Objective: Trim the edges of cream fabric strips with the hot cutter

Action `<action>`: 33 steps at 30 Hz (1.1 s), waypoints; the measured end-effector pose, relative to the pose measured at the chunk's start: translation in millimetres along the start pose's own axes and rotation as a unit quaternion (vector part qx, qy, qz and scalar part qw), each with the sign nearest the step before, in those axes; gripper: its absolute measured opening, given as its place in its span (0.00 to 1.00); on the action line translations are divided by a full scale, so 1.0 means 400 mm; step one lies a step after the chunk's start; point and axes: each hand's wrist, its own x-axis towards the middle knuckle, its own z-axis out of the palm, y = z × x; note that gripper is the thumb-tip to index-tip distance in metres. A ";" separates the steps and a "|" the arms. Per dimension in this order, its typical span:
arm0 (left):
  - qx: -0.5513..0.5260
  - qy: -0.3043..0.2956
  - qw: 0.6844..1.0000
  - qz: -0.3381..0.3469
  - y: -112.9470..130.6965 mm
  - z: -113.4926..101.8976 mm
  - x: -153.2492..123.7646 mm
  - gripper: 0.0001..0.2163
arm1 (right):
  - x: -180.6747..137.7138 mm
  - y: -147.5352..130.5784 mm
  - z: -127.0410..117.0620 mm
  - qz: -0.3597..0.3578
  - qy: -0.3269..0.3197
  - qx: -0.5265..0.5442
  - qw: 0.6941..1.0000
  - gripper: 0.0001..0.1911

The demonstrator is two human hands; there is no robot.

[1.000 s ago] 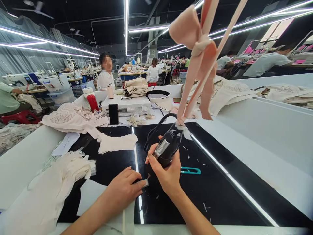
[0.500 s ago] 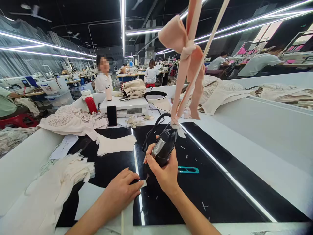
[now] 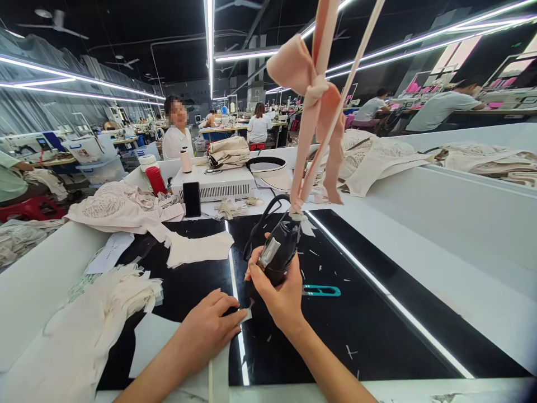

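Clenching a black tool [image 3: 274,254], right hand [image 3: 282,299] sits beside left hand [image 3: 207,333] pinching a fabric strip [image 3: 247,314]; white tub [image 3: 274,176] interior hidden.

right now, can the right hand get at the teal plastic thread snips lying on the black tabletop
Probably yes: the teal plastic thread snips lie bare on the black tabletop beside the right hand, nothing between. But that hand is wrapped round a black handheld tool, so it would need to free fingers.
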 end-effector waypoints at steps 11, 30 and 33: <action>-0.013 -0.003 1.000 -0.009 0.003 -0.002 0.002 0.14 | -0.012 -0.034 -0.004 0.004 -0.002 0.058 0.998 0.14; -0.035 0.043 0.998 -0.009 -0.008 0.013 -0.032 0.13 | -0.030 -0.015 -0.024 0.028 -0.020 0.020 0.999 0.15; -0.014 0.106 0.994 0.023 -0.030 0.060 -0.042 0.09 | -0.033 -0.016 -0.021 0.036 0.021 0.008 0.999 0.18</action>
